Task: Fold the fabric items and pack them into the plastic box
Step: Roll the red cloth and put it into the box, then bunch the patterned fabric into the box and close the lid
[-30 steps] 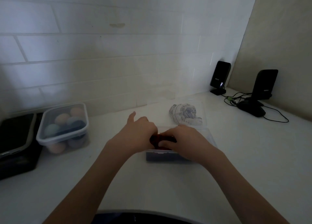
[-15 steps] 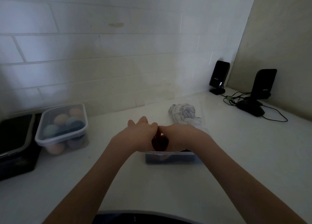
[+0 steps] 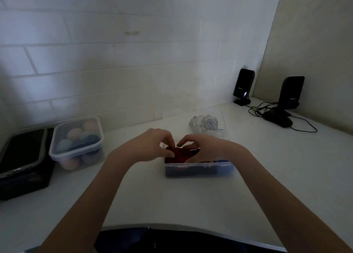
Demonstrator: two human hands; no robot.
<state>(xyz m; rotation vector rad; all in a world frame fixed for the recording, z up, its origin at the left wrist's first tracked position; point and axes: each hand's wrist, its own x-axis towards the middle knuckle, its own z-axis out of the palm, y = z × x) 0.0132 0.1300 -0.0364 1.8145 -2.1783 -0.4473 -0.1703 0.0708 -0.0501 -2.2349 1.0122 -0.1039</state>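
1. white counter against a white tiled wall, beige panel on the right, dim light
2. clear plastic box sits mid-counter, dark fabric visible through its near wall
3. both hands over the box: left hand and right hand, fingers bent and pinched on a red fabric item lying in the box's left part
4. patterned white-blue fabric bunched just behind the box, not in it
5. left side: lidded clear container with round pastel items, well apart from the box; beside it a black device with a dark screen
6. far right corner: two black speakers on stands, cables trailing on the counter
7. small logo on each speaker front, too blurred to read
8. forearms block the view of the box's near left corner and most of its inside
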